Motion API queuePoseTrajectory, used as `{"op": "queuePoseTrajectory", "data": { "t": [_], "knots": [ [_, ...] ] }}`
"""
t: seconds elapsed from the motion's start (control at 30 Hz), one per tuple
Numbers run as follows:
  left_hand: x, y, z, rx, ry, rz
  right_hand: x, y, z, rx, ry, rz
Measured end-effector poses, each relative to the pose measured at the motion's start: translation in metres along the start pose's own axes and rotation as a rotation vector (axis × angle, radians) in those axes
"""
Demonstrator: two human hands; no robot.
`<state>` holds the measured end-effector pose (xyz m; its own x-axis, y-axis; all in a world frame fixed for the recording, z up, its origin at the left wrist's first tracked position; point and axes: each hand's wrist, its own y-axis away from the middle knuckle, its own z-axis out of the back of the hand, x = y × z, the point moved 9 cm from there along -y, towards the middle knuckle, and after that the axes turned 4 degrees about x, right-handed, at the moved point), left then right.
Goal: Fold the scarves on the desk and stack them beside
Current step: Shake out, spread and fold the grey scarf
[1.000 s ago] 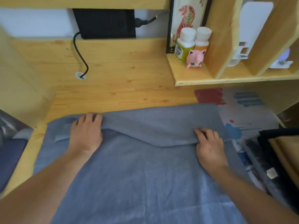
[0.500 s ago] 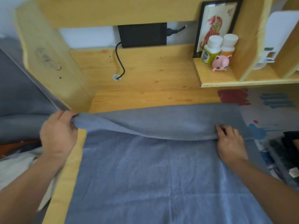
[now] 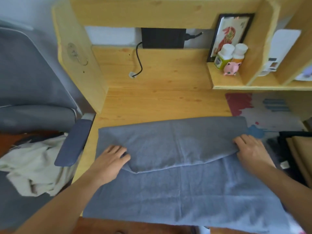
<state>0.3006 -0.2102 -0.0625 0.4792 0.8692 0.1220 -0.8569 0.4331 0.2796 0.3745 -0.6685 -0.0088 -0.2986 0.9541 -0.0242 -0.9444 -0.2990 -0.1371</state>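
Note:
A grey scarf point(image 3: 185, 191) lies spread over the front of the wooden desk point(image 3: 160, 102). Its far part is folded back toward me as a flap point(image 3: 177, 142) whose edge sags in the middle. My left hand point(image 3: 113, 159) grips the flap's left end, with the fingers curled onto the cloth. At the flap's right end, my right hand point(image 3: 251, 149) pinches the corner. Both hands rest low on the scarf.
A dark folded stack point(image 3: 297, 149) lies at the desk's right edge on a printed mat point(image 3: 270, 112). A grey chair's armrest point(image 3: 72, 144) and a beige cloth point(image 3: 33, 169) are at the left. A shelf point(image 3: 253, 86) with bottles point(image 3: 222, 56) and a pink toy point(image 3: 230, 68) stands at the back right.
My left hand has carried the flap's left end from beyond the desk's left edge inward and toward me. The flap now covers more of the scarf. My right hand stayed at the right corner.

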Motion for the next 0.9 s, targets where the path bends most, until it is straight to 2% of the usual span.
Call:
{"op": "queuePoseTrajectory", "data": {
  "t": [0.03,0.13,0.2,0.23,0.27,0.3,0.33,0.37,0.4,0.43,0.47,0.5,0.6,0.63,0.67,0.7,0.8,0.9],
  "knots": [
    [0.002,-0.002,0.004,-0.001,-0.013,-0.005,-0.001,-0.003,0.003,0.007,-0.023,-0.020],
    [0.031,-0.001,0.022,-0.045,0.053,0.126,-0.007,-0.005,0.026,-0.070,-0.094,-0.085],
    [0.033,0.008,0.027,-0.021,0.048,0.105,-0.002,0.005,0.028,-0.019,-0.094,-0.010],
    [0.029,0.014,0.019,0.070,0.032,0.070,0.006,0.014,0.015,0.124,-0.083,0.064],
    [0.024,0.023,0.006,0.200,0.024,0.060,0.013,0.026,-0.006,0.336,-0.054,0.139],
    [0.021,0.031,-0.007,0.310,-0.001,0.071,0.015,0.040,-0.028,0.586,-0.010,0.154],
    [0.019,0.038,-0.016,0.400,-0.041,0.097,0.012,0.054,-0.042,0.768,0.034,0.137],
    [0.021,0.042,-0.021,0.486,-0.076,0.140,0.008,0.057,-0.047,0.852,0.023,0.076],
    [0.022,0.043,-0.023,0.559,-0.092,0.188,0.006,0.049,-0.044,0.811,-0.035,0.027],
    [0.021,0.041,-0.021,0.601,-0.072,0.235,0.003,0.036,-0.038,0.702,-0.096,-0.020],
    [0.018,0.036,-0.017,0.594,-0.009,0.287,0.004,0.024,-0.034,0.614,-0.132,-0.038],
    [0.016,0.026,-0.008,0.516,0.080,0.336,0.009,0.014,-0.034,0.583,-0.128,-0.026],
    [0.023,-0.014,0.034,0.059,0.275,0.441,0.021,-0.017,-0.051,0.643,-0.075,-0.036],
    [0.034,-0.029,0.039,-0.034,0.311,0.460,0.020,-0.033,-0.056,0.631,-0.089,-0.061],
    [0.048,-0.043,0.039,-0.052,0.349,0.483,0.017,-0.050,-0.060,0.623,-0.113,-0.103],
    [0.064,-0.054,0.033,-0.015,0.386,0.510,0.012,-0.064,-0.065,0.631,-0.140,-0.152],
    [0.100,-0.077,-0.002,0.279,0.421,0.552,-0.004,-0.092,-0.082,0.696,-0.068,-0.255],
    [0.114,-0.081,-0.022,0.452,0.406,0.580,-0.005,-0.099,-0.088,0.753,-0.016,-0.236]
  ]
}}
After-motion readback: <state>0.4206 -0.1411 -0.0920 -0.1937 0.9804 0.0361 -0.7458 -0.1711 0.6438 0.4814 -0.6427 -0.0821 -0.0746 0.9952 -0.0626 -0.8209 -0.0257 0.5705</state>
